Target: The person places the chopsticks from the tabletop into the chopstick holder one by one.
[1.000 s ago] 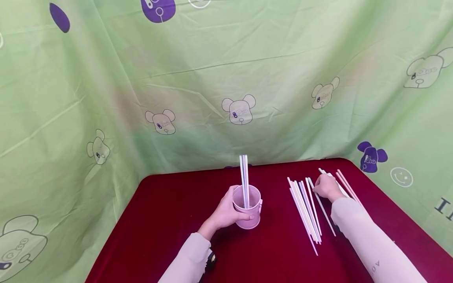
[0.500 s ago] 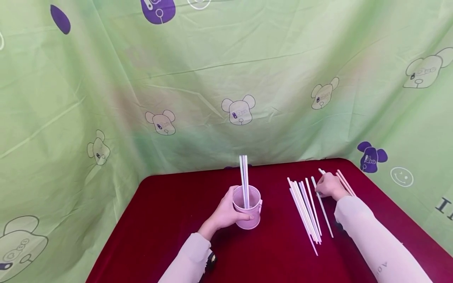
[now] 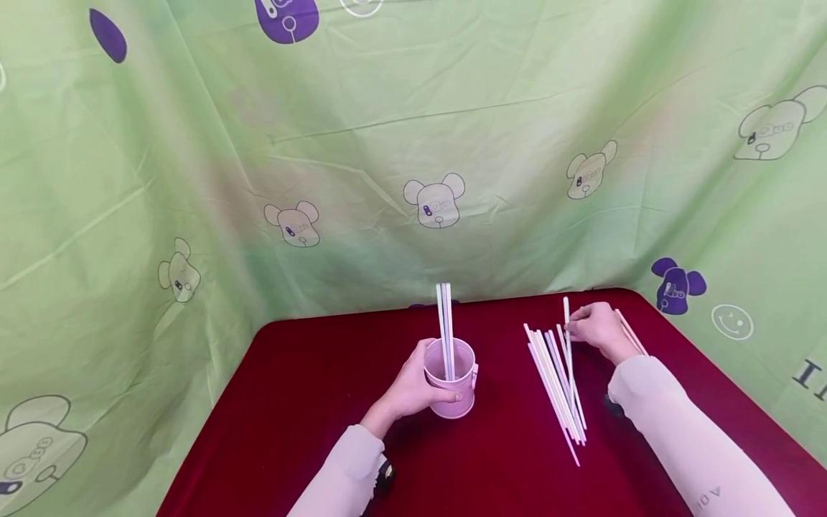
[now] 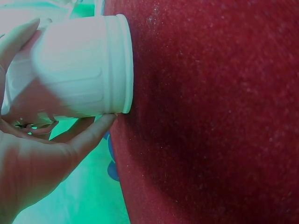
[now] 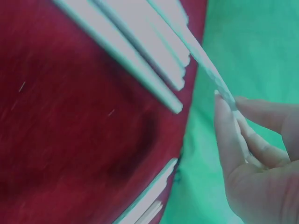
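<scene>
My left hand (image 3: pixel 413 388) grips a small pink bucket (image 3: pixel 452 408) around its side, thumb across the front. In the left wrist view the bucket's base rim (image 4: pixel 122 65) shows close over the red cloth. Several pale straws (image 3: pixel 446 316) stand in the bucket, leaning slightly left. On the right, my right hand (image 3: pixel 601 330) pinches a thin pale green straw (image 3: pixel 566 309) near its far end between thumb and fingertips. Its lower part overlaps a row of pastel straws (image 3: pixel 549 380) lying on the table. The right wrist view shows the held straw (image 5: pixel 205 60) slanting past that row.
A table with a dark red cloth (image 3: pixel 323 402) carries everything. A few pinkish straws (image 3: pixel 629 332) lie right of my right hand, partly hidden by it. A green curtain (image 3: pixel 362 273) printed with bear heads hangs behind and at both sides.
My right hand has separated the green straw from the right-hand group, raised its far end and shifted it left over the row. The left hand and bucket stay put.
</scene>
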`<act>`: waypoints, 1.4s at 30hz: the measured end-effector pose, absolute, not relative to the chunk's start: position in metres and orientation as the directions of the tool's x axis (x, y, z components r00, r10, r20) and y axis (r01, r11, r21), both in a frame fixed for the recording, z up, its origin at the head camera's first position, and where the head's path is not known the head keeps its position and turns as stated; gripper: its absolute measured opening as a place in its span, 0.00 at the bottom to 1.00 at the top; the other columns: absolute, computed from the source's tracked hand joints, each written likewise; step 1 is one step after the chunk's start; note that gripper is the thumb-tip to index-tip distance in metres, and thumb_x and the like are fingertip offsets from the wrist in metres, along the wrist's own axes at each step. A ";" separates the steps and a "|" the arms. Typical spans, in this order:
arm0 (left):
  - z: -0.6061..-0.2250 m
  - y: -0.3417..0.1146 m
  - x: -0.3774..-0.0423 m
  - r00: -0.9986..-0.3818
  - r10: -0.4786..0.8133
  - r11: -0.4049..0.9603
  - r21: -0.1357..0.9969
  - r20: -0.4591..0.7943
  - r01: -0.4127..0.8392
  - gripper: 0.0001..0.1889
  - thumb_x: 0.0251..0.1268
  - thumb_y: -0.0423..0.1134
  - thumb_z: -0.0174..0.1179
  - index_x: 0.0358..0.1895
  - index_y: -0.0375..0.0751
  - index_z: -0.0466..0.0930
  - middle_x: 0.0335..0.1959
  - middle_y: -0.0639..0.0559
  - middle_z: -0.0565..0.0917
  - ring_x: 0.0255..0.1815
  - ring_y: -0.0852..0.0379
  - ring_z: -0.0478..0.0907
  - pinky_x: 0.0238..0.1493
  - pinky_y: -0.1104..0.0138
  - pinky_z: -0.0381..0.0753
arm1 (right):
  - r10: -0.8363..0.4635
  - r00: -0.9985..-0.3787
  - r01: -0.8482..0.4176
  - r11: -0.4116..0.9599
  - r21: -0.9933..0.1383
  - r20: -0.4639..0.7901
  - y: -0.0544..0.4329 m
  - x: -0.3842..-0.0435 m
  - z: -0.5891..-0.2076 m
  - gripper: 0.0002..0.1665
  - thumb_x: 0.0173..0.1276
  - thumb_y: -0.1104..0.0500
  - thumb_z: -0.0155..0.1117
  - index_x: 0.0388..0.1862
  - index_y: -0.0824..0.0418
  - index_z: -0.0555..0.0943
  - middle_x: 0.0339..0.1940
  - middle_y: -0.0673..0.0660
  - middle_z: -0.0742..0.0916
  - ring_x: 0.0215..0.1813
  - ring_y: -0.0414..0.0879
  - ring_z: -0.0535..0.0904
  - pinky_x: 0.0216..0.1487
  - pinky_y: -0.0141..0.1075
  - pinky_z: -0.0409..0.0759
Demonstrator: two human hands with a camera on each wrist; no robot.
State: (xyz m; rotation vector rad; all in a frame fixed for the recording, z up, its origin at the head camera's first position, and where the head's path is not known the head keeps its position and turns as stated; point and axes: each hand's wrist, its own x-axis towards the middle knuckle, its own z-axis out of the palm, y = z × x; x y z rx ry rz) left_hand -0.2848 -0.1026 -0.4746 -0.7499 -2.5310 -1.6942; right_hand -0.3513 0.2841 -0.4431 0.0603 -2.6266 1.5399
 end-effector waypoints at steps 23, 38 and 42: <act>-0.473 -0.102 -0.283 -0.888 0.367 0.271 0.882 0.275 0.385 0.49 0.37 0.36 0.86 0.68 0.42 0.66 0.60 0.45 0.80 0.59 0.46 0.79 0.64 0.46 0.76 | 0.000 -0.964 -0.262 0.183 -0.948 0.267 0.200 -0.334 -0.374 0.21 0.69 0.71 0.65 0.56 0.85 0.74 0.35 0.58 0.90 0.31 0.35 0.86 0.41 0.32 0.87; -0.461 -0.098 -0.280 -0.917 0.334 0.307 0.894 0.219 0.325 0.52 0.37 0.43 0.86 0.70 0.44 0.66 0.60 0.46 0.79 0.59 0.46 0.78 0.61 0.47 0.78 | 0.055 -0.910 -0.406 0.084 -0.910 0.411 0.179 -0.334 -0.351 0.20 0.68 0.72 0.67 0.54 0.84 0.77 0.31 0.49 0.87 0.32 0.35 0.87 0.41 0.33 0.87; -0.458 -0.095 -0.280 -0.924 0.315 0.364 0.872 0.216 0.328 0.53 0.36 0.48 0.86 0.71 0.43 0.67 0.62 0.46 0.77 0.60 0.45 0.77 0.60 0.48 0.79 | 0.082 -0.887 -0.453 0.043 -0.891 0.455 0.172 -0.332 -0.347 0.19 0.67 0.73 0.67 0.53 0.84 0.77 0.34 0.58 0.89 0.32 0.36 0.87 0.41 0.35 0.87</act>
